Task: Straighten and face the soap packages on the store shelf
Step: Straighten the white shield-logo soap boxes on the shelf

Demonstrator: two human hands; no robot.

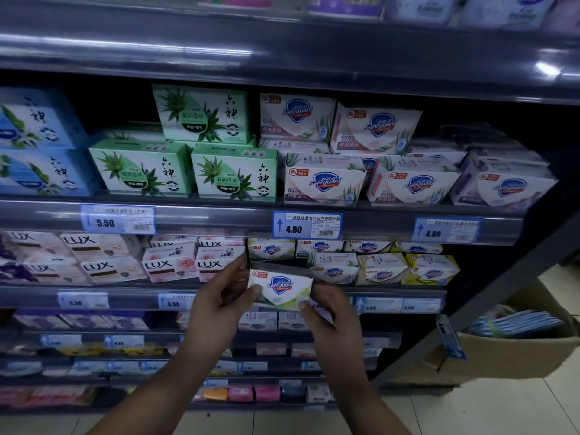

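A white and green Safeguard soap box (280,288) is held face-out in front of the second shelf's edge (125,298), just below a gap in the Safeguard row. My left hand (219,296) grips its left end, thumb on the front. My right hand (329,312) pinches its lower right corner. More Safeguard boxes (335,271) stand to the right on that shelf, some tilted. LUX boxes (169,266) fill the left part.
The upper shelf carries green soap boxes (233,175), blue ones (37,171) and more Safeguard packs (323,182), several askew. Price tags (307,226) line the shelf rails. A cardboard carton (514,353) with packets sits on the floor at the right.
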